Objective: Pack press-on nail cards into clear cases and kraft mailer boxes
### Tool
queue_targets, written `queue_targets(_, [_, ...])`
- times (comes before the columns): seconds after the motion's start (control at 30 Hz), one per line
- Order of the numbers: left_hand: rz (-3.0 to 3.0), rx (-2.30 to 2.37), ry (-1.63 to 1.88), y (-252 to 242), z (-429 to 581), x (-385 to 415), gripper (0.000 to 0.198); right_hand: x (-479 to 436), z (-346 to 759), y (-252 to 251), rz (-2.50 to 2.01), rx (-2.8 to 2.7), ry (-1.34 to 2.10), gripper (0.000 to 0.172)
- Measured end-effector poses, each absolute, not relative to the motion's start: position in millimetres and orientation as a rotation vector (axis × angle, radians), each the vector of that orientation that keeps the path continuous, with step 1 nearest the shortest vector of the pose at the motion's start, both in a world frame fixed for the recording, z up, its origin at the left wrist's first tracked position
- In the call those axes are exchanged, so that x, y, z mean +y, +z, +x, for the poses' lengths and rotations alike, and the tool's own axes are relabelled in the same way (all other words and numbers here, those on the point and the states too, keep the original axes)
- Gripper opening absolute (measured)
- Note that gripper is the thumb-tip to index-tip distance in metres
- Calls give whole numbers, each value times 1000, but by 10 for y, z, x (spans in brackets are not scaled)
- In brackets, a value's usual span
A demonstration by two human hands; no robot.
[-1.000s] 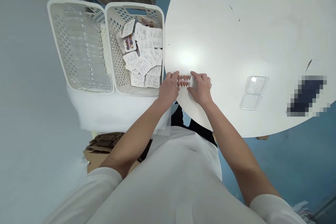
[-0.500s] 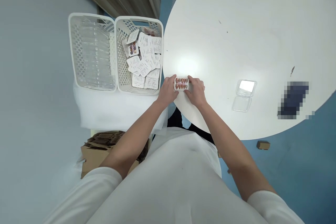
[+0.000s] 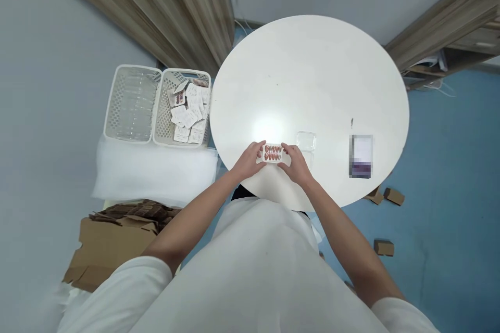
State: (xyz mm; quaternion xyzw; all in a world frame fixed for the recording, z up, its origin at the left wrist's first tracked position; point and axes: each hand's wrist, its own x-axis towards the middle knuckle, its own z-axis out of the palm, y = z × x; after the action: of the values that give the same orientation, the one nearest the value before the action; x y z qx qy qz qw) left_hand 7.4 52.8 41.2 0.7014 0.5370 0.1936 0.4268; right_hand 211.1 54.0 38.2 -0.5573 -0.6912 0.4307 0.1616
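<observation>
A small pack of press-on nails (image 3: 272,154) shows two rows of reddish, patterned nails on a white backing. My left hand (image 3: 249,161) grips its left edge between thumb and fingers. Around its right edge, my right hand (image 3: 296,165) closes in the same way. The pack is near the front edge of the round white table, nails facing up. Just beyond my right hand lies an opened transparent plastic case (image 3: 306,140), its lower half partly covered by that hand.
At the left stand two white baskets, one with transparent cases (image 3: 135,106), one with printed cards (image 3: 190,114) and nail packs. White foam sheeting (image 3: 154,171) and cardboard (image 3: 109,250) lie nearer. A pixelated object (image 3: 361,157) is on the table's right; small boxes (image 3: 394,196) lie on the floor.
The head view has shifted, showing the whole table and more of the room. Both hands still hold the nail pack, and the opened case now appears closer to my right hand.
</observation>
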Motion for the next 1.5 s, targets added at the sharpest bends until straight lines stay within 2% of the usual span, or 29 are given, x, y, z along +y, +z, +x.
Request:
queue_targets(0.27, [1855, 1322, 302, 284, 922, 472, 62, 344, 3040, 223, -1712, -2116, 999, 60])
queue_targets(0.4, [1925, 1409, 215, 182, 1122, 496, 63, 372, 3219, 77, -1750, -2171, 1011, 60])
queue_targets(1.5, [1927, 1477, 111, 21, 1270, 480, 70, 462, 3222, -59, -1736, -2360, 913, 62])
